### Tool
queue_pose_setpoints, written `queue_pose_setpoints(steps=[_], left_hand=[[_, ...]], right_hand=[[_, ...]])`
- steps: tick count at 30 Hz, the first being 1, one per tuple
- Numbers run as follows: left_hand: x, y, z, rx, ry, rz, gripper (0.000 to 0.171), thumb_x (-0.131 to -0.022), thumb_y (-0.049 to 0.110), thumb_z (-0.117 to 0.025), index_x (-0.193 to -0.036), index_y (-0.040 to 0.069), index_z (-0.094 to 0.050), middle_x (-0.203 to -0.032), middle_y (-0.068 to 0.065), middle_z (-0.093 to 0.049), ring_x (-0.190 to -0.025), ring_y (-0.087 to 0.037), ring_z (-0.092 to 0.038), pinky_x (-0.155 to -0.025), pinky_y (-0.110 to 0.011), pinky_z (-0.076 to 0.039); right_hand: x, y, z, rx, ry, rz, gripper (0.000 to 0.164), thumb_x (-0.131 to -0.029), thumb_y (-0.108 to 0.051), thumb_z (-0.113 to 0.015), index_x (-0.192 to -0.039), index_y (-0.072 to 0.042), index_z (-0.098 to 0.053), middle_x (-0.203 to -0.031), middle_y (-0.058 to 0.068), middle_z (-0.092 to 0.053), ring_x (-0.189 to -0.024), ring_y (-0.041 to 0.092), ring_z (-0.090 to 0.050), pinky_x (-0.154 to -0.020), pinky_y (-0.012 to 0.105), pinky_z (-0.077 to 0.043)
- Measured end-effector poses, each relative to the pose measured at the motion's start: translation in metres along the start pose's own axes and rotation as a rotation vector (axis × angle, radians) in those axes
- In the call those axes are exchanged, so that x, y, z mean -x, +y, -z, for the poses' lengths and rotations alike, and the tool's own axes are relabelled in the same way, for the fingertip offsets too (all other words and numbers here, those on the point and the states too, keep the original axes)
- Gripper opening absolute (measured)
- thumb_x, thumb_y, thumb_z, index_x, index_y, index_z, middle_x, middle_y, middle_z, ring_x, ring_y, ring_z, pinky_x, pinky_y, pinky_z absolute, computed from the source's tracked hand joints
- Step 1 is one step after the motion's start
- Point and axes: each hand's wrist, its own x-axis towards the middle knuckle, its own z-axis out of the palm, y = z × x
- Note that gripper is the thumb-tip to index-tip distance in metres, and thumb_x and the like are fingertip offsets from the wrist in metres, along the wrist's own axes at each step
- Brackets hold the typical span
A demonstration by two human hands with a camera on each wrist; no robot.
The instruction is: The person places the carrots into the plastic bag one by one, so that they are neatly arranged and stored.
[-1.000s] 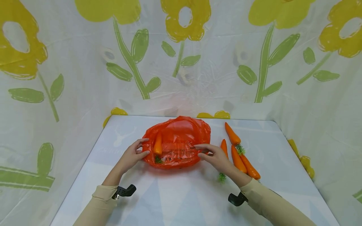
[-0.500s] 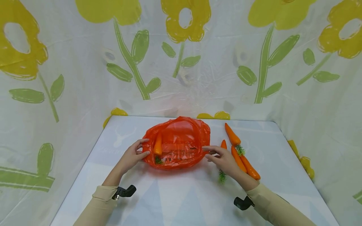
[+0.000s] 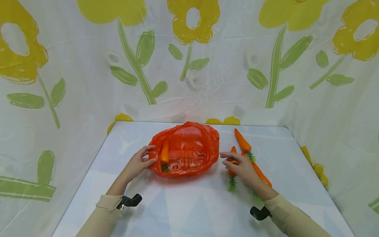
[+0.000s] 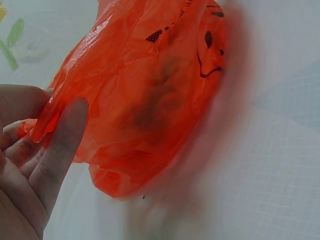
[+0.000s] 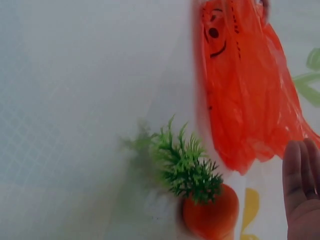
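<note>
A red plastic bag (image 3: 190, 138) lies with its mouth open at the middle of the table, and one orange carrot (image 3: 165, 153) with green leaves is inside its left part. My left hand (image 3: 134, 168) pinches the bag's left edge; the left wrist view has the red film (image 4: 145, 90) between thumb and fingers. Just right of the bag, my right hand (image 3: 242, 169) holds nothing, its fingers fairly straight. Below those fingers lies a carrot (image 3: 232, 171), whose leafy top (image 5: 187, 170) appears close in the right wrist view. My right hand partly covers another carrot.
Another carrot (image 3: 242, 141) lies farther back on the right, and one more carrot (image 3: 262, 174) is beside my right wrist. Behind the white table (image 3: 183, 210) hangs a flower-printed curtain (image 3: 219, 89), which also encloses both sides.
My right hand has moved right, from over the bag's right part to above the carrots beside it. My left hand has stayed on the bag's left edge.
</note>
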Motion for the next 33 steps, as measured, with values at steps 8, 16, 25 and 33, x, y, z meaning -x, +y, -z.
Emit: queue_pose_setpoints(steps=[8,16,25,33], left_hand=[[-0.001,-0.001,0.000,0.009,-0.006,-0.001,0.058,-0.098,0.020,-0.070,-0.149,0.009,-0.044,-0.145,-0.026,-0.048,-0.105,-0.033,-0.068,-0.082,-0.035,-0.061],[0.000,-0.001,0.000,0.006,0.003,0.005,0.057,-0.098,0.019,-0.070,-0.149,0.010,-0.045,-0.146,-0.026,-0.048,-0.105,-0.033,-0.068,-0.083,-0.036,-0.061],[0.000,-0.002,0.000,0.007,0.004,0.008,0.057,-0.098,0.019,-0.070,-0.149,0.010,-0.045,-0.145,-0.026,-0.048,-0.105,-0.033,-0.068,-0.083,-0.036,-0.061],[0.001,-0.001,0.000,0.009,0.008,0.018,0.057,-0.098,0.019,-0.070,-0.149,0.010,-0.045,-0.146,-0.026,-0.048,-0.106,-0.034,-0.068,-0.084,-0.037,-0.061]], right_hand=[[0.003,0.008,0.008,0.039,0.025,-0.006,0.035,-0.097,-0.024,-0.071,-0.131,-0.015,-0.069,-0.129,0.019,-0.066,-0.104,0.017,-0.063,-0.083,0.027,-0.058],[0.010,0.014,0.015,0.049,0.066,0.001,0.035,-0.097,-0.022,-0.071,-0.131,-0.012,-0.069,-0.127,0.021,-0.066,-0.104,0.011,-0.064,-0.085,0.024,-0.055],[0.019,0.017,0.025,0.091,0.078,-0.038,0.038,-0.099,-0.024,-0.069,-0.134,-0.011,-0.067,-0.130,0.010,-0.068,-0.109,0.017,-0.061,-0.091,0.022,-0.051],[0.024,0.028,0.031,0.074,0.098,-0.017,0.041,-0.099,-0.025,-0.068,-0.134,-0.004,-0.065,-0.129,0.017,-0.067,-0.105,0.011,-0.062,-0.086,0.021,-0.054]])
